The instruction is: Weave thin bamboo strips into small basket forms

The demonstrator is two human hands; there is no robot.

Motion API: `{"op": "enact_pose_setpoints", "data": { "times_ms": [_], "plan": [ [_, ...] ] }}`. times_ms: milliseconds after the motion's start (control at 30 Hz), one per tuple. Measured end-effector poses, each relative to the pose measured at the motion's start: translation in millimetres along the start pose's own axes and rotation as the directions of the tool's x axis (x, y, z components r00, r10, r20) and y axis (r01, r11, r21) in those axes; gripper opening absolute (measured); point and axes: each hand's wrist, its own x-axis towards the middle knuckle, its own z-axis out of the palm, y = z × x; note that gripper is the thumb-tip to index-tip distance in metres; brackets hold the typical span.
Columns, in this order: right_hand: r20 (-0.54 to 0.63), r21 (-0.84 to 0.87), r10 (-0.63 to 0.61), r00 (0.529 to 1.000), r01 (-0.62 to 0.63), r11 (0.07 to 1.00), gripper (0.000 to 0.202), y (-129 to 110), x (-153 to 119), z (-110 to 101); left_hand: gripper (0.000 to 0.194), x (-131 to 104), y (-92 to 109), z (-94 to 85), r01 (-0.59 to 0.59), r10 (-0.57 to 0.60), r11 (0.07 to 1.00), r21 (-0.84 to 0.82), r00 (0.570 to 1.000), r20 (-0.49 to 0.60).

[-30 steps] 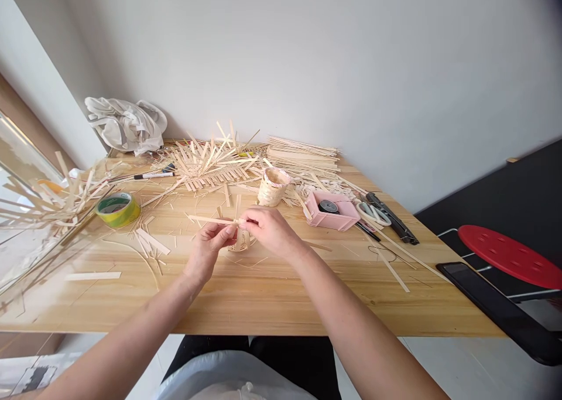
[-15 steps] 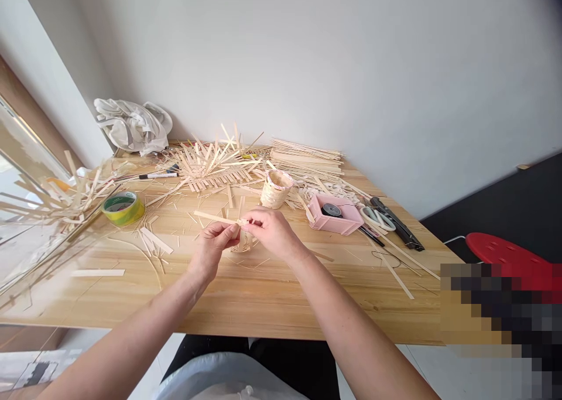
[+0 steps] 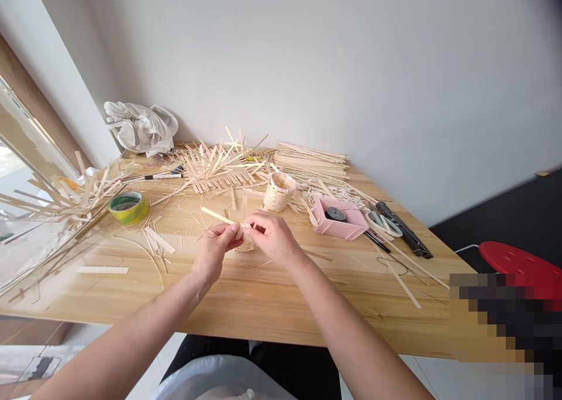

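Note:
Just above the table, my left hand (image 3: 216,245) and my right hand (image 3: 271,235) meet at a small woven basket (image 3: 247,245), mostly hidden behind them. A pale flat wooden strip (image 3: 216,215) sticks out from between my fingers toward the upper left. My left hand is closed, with its thumb and fingers pinching the strip near the basket's edge. Fingertips of my right hand are pinched together at the same edge, where the strip meets the weave. Beyond my hands stands a finished-looking woven cup-shaped basket (image 3: 277,196).
A yellow-green tape roll (image 3: 130,212) lies left. Behind are splayed strips (image 3: 215,168) and stacked strips (image 3: 314,161). On the right are a pink box (image 3: 340,224) with a black spool (image 3: 335,214), scissors (image 3: 386,227) and a black tool (image 3: 404,230). A red stool (image 3: 518,265) stands beside the table.
The view has turned slightly, shifting the table items to the right. The strip now slants more steeply, and my right hand has shifted slightly at the basket's edge.

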Motion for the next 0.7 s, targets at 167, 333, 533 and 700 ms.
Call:
{"op": "enact_pose_setpoints", "data": {
  "times_ms": [167, 333, 533, 700],
  "plan": [
    [-0.049, -0.071, 0.009, 0.999, -0.013, 0.997, 0.014, 2.8, -3.1, 3.8, 0.034, -0.1, 0.2, 6.0, 0.019, -0.019, 0.999, -0.028, 1.000, -0.014],
    [-0.052, -0.034, -0.002, 0.999, 0.000, 0.999, 0.016, 4.7, -3.9, 0.0, 0.025, -8.2, 1.0, -4.7, -0.066, 0.064, 0.977, 0.202, 0.998, 0.014],
    [0.035, 0.041, -0.033, 0.999, 0.032, 0.999, 0.015, 6.1, -3.1, -11.9, 0.019, -2.2, 8.8, -41.2, -0.266, 0.360, 0.831, 0.489, 0.927, -0.107],
    [0.091, 0.086, -0.058, 0.994, 0.050, 0.995, 0.015, 7.9, -3.9, -18.8, 0.045, 27.2, 22.0, -44.1, -0.318, 0.323, 0.854, 0.413, 0.945, 0.060]
  ]
}}
